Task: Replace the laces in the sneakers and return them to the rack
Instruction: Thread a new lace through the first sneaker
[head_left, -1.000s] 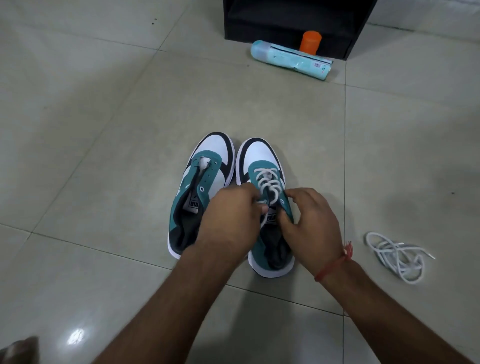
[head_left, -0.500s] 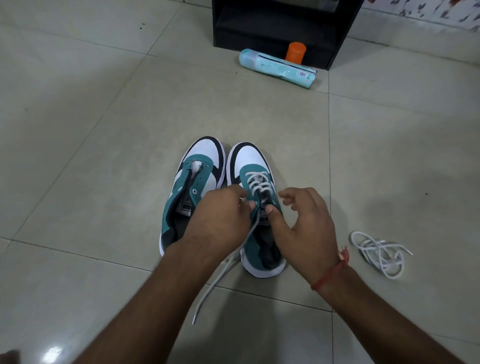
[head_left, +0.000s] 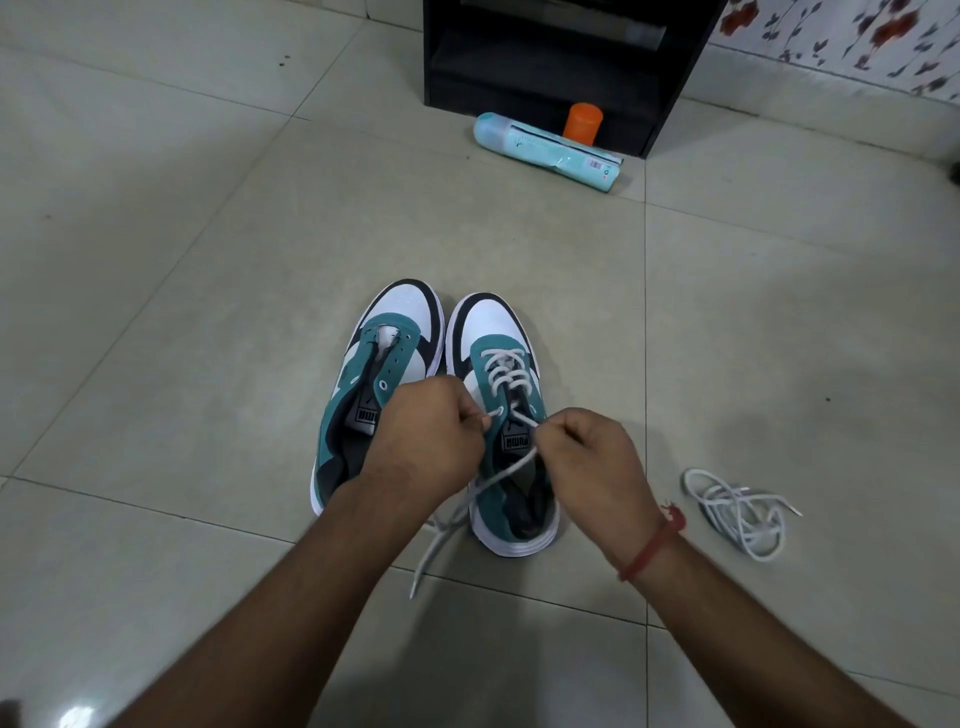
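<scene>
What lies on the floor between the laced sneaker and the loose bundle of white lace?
In the head view, only bare tile floor lies between the laced sneaker and the loose lace bundle; the right hand hangs above it.

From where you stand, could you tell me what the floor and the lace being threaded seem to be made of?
The floor looks like glazed ceramic tile: pale glossy slabs with grout lines and a light glare. The lace in the right sneaker looks like flat woven fabric, matte white and limp, though the fibre cannot be told.

Both hands (head_left: 511, 449) curled (fingers pinching)
</scene>
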